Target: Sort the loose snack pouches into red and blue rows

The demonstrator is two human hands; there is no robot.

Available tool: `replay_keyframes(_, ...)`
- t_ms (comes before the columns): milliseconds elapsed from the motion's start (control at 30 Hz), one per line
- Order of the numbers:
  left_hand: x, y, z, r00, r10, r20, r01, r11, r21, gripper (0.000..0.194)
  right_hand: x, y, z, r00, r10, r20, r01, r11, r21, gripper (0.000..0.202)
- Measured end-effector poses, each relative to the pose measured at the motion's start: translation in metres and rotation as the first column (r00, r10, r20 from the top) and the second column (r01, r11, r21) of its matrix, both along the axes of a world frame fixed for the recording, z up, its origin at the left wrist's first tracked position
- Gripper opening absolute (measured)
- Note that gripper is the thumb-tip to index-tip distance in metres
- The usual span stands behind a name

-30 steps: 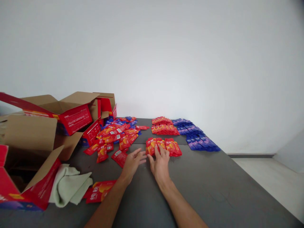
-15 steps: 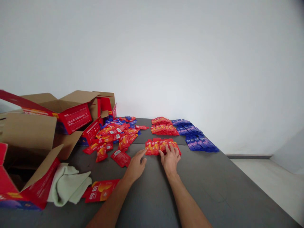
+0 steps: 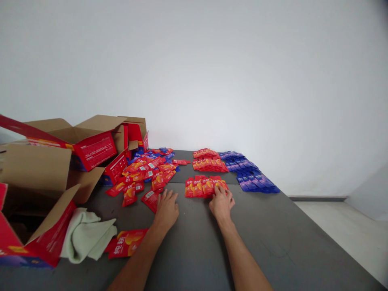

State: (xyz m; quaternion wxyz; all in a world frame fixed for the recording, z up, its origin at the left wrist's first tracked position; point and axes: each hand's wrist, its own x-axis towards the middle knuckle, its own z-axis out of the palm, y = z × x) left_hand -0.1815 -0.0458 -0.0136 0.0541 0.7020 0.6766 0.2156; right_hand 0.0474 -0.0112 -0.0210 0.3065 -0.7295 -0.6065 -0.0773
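My left hand (image 3: 166, 209) lies palm down, its fingers stretched out at the right edge of a loose red sachet (image 3: 149, 200) whose printed back faces up. My right hand (image 3: 222, 203) is curled, with the fingertips closed on a red sachet at the right end of a short overlapping row of red sachets (image 3: 198, 187). The fingers hide part of that sachet. Behind this row lie more stacked rows of red sachets (image 3: 209, 165), and blue sachets (image 3: 256, 180) are fanned out to their right.
A jumbled heap of red and blue sachets (image 3: 142, 169) spreads at the left, beside open cardboard boxes (image 3: 96, 150). Nearer me are another open box (image 3: 50, 238), a pale green cloth (image 3: 86, 234) and a red packet (image 3: 127, 243). The grey table (image 3: 273, 242) ends at the right.
My left hand has moved left, from beside the row to the loose red sachet. My right hand has shifted slightly right and its fingers have curled in at the row's end.
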Motion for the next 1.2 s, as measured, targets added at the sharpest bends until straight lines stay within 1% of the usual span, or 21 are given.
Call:
replay_keyframes(100,-0.002,-0.004,0.003,0.993,0.087,-0.080,-0.087,0.996,0.000,0.051,0.002,0.003,-0.005,1.000,0.003,-0.008,-0.003,1.000,0.009,0.046)
replay_keyframes(200,-0.004,-0.006,0.002,0.976,0.175,-0.127,-0.176,0.984,0.006,0.052,0.002,0.005,-0.007,1.000,0.007,-0.016,-0.007,1.000,0.011,0.044)
replay_keyframes(300,-0.003,-0.008,-0.002,0.967,0.220,-0.131,-0.229,0.972,-0.055,0.051,0.000,0.002,-0.003,1.000,0.006,-0.016,-0.006,0.999,0.038,0.040)
replay_keyframes(367,-0.001,-0.008,-0.005,0.973,0.204,-0.108,-0.215,0.971,-0.102,0.050,-0.004,-0.001,0.003,1.000,0.011,-0.016,-0.010,0.997,0.073,0.039)
replay_keyframes(433,0.001,-0.009,-0.007,0.980,0.176,-0.094,-0.187,0.975,-0.120,0.048,-0.012,-0.004,0.009,0.999,0.041,-0.017,-0.039,0.994,0.106,0.039)
replay_keyframes(500,0.004,-0.010,-0.007,0.984,0.150,-0.094,-0.161,0.979,-0.121,0.045,-0.021,-0.008,0.014,0.994,0.109,-0.019,-0.106,0.986,0.129,0.038)
replay_keyframes(600,0.008,-0.013,-0.005,0.990,0.110,-0.090,-0.120,0.986,-0.118,0.043,-0.040,-0.015,0.016,0.967,0.256,-0.019,-0.250,0.957,0.148,0.037)
replay_keyframes(700,0.012,-0.017,0.000,0.997,0.048,-0.055,-0.054,0.994,-0.099,0.044,-0.058,-0.024,0.016,0.910,0.414,-0.022,-0.408,0.905,0.123,0.037)
replay_keyframes(800,0.016,-0.020,0.006,1.000,-0.022,0.019,0.023,0.996,-0.085,0.050,-0.070,-0.034,0.018,0.824,0.565,-0.038,-0.563,0.824,0.059,0.038)
replay_keyframes(867,0.017,-0.019,0.010,0.994,-0.075,0.081,0.082,0.994,-0.078,0.050,-0.074,-0.040,0.020,0.770,0.635,-0.062,-0.636,0.771,0.003,0.036)
replay_keyframes(900,0.017,-0.017,0.012,0.988,-0.104,0.114,0.112,0.991,-0.069,0.048,-0.075,-0.042,0.022,0.752,0.654,-0.077,-0.658,0.753,-0.023,0.034)
replay_keyframes(967,0.014,-0.014,0.015,0.974,-0.147,0.170,0.157,0.987,-0.042,0.046,-0.075,-0.044,0.023,0.737,0.668,-0.102,-0.675,0.735,-0.059,0.031)
replay_keyframes(1033,0.008,-0.010,0.016,0.974,-0.142,0.179,0.149,0.988,-0.028,0.050,-0.075,-0.046,0.024,0.731,0.674,-0.109,-0.682,0.728,-0.075,0.028)
replay_keyframes(1133,-0.001,-0.007,0.013,0.993,-0.083,0.089,0.089,0.994,-0.061,0.059,-0.075,-0.051,0.025,0.719,0.689,-0.092,-0.695,0.713,-0.089,0.020)
replay_keyframes(1167,-0.003,-0.008,0.011,0.996,-0.074,0.052,0.078,0.994,-0.080,0.063,-0.076,-0.053,0.025,0.717,0.692,-0.087,-0.697,0.710,-0.094,0.020)
replay_keyframes(1200,-0.005,-0.008,0.010,0.997,-0.070,0.021,0.072,0.992,-0.103,0.065,-0.076,-0.055,0.025,0.715,0.694,-0.084,-0.699,0.708,-0.101,0.025)
